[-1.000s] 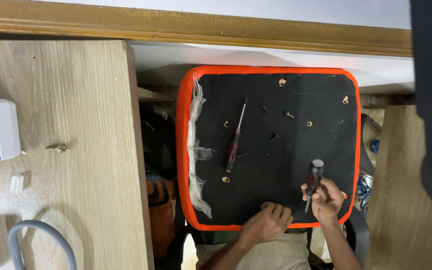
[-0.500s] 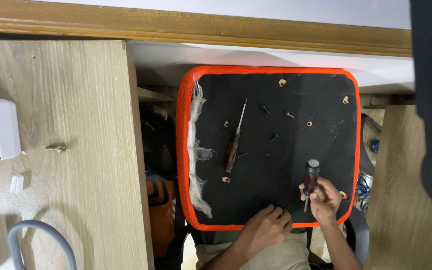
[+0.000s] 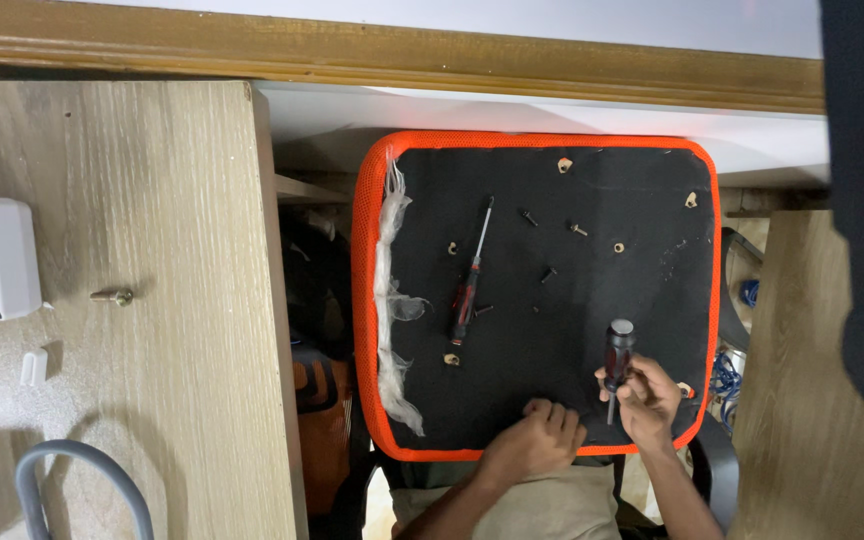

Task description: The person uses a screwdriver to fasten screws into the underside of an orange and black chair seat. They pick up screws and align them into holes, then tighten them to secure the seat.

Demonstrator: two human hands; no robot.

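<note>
Screwdriver (image 3: 616, 362) with the dark red handle is held upright in the closed right hand (image 3: 644, 398) near the front right corner of the black, orange-edged seat base (image 3: 592, 190), much where it was a second ago, while the left hand (image 3: 537, 440) has been drawn back towards the front edge. The left hand is loosely curled, knuckles resting on the fabric, nothing gripped. A second screwdriver (image 3: 468, 285) and loose screws (image 3: 550, 245) lie on the base, between a wooden table (image 3: 142, 180) and another wooden top (image 3: 802, 420).
</note>
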